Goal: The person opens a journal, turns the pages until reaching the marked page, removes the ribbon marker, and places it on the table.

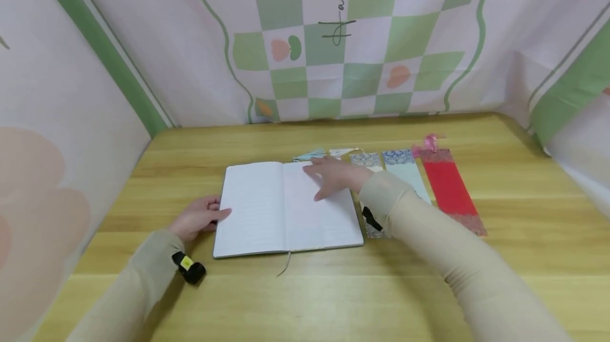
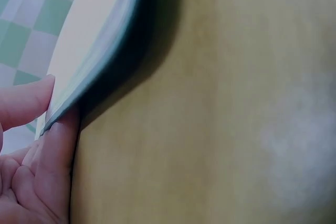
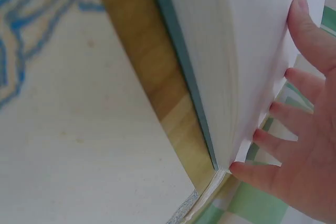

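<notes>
An open notebook (image 1: 252,207) with faintly lined white pages lies on the wooden table, a thin ribbon (image 1: 286,266) hanging from its lower spine. At its left edge my left hand (image 1: 196,218) pinches page and cover, thumb on top and fingers underneath; the left wrist view shows the dark cover edge (image 2: 113,66) between them. Spread over the upper part of the right page is my right hand (image 1: 335,173). In the right wrist view its fingertips (image 3: 291,73) touch the page. My right forearm partly covers a pale patterned bookmark (image 1: 366,160) beside the notebook.
Right of the notebook lie a light blue bookmark (image 1: 405,172) and a red bookmark (image 1: 451,186) with a pink tassel (image 1: 431,142). A pale blue tassel (image 1: 308,155) and a white tassel (image 1: 344,152) show beyond the notebook's top edge. A checked cloth (image 1: 324,77) hangs behind the table.
</notes>
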The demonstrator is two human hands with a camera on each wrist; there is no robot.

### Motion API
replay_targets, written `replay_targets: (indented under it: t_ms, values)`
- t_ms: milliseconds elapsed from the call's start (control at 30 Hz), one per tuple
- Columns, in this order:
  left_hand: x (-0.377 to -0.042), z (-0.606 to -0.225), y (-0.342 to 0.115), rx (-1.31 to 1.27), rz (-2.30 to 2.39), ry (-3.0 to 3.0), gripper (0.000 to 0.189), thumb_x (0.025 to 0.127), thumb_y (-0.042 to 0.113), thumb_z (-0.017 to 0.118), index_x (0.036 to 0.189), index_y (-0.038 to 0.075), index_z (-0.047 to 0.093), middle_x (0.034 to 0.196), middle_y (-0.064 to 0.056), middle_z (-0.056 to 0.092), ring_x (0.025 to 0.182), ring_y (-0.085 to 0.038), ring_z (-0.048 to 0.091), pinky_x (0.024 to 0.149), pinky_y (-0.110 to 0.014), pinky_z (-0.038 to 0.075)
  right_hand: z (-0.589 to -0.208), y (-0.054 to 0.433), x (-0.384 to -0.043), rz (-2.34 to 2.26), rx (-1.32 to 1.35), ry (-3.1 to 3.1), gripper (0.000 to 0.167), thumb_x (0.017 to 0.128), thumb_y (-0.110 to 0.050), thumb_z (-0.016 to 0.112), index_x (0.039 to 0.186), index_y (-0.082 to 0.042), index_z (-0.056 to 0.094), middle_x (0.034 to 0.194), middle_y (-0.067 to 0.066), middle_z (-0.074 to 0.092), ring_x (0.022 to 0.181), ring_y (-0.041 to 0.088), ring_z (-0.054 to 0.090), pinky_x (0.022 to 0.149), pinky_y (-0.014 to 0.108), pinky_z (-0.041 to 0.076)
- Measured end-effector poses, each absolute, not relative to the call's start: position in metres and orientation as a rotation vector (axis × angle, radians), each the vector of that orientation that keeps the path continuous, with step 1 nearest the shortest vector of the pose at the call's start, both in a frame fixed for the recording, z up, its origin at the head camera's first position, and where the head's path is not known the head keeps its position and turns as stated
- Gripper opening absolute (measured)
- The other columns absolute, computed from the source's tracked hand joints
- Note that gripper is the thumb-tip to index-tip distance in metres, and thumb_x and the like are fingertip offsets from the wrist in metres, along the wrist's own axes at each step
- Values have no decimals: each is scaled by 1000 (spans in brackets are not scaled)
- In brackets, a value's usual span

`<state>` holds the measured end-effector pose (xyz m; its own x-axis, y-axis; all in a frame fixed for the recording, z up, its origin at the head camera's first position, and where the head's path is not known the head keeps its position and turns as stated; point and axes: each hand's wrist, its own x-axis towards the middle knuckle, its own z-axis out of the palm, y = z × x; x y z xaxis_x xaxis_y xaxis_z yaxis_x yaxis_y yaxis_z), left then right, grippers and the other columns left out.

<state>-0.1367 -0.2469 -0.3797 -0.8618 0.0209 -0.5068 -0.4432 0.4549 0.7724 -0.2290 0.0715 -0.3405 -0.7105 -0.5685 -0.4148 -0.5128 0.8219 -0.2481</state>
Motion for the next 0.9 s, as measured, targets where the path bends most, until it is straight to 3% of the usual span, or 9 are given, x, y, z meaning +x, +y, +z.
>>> replay_targets:
  t_ms: [167, 367, 567, 900]
  values:
    - [-136, -381, -245, -372, 1382, 2275, 49, 93, 25, 61, 133, 1, 44, 99, -5, 48, 95, -20, 49, 76, -26, 48, -336, 72, -230, -174, -755, 2575, 87, 78, -37, 76, 148, -14, 30, 155, 21, 13, 140, 48, 9, 110, 62, 14]
    - [-136, -384, -247, -357, 1383, 2293, 42, 93, 26, 61, 124, 2, 47, 91, -3, 44, 92, -19, 47, 73, -26, 46, -332, 73, -232, -173, -704, 2630, 85, 75, -35, 79, 146, -14, 36, 155, 18, 17, 141, 44, 11, 109, 62, 20]
    - [-137, -382, -247, -327, 1380, 2292, 39, 94, 24, 60, 121, 1, 47, 88, -2, 44, 88, -17, 48, 72, -26, 46, -331, 74, -236, -156, -694, 2633, 87, 76, -36, 78, 147, -14, 33, 155, 19, 18, 141, 43, 13, 109, 60, 22]
    - [-138, -383, -247, -323, 1365, 2301, 44, 94, 26, 60, 126, 1, 46, 97, -3, 50, 91, -17, 49, 75, -26, 47, -333, 76, -240, -163, -667, 2664, 95, 72, -39, 81, 148, -15, 30, 155, 21, 16, 141, 44, 8, 113, 60, 7]
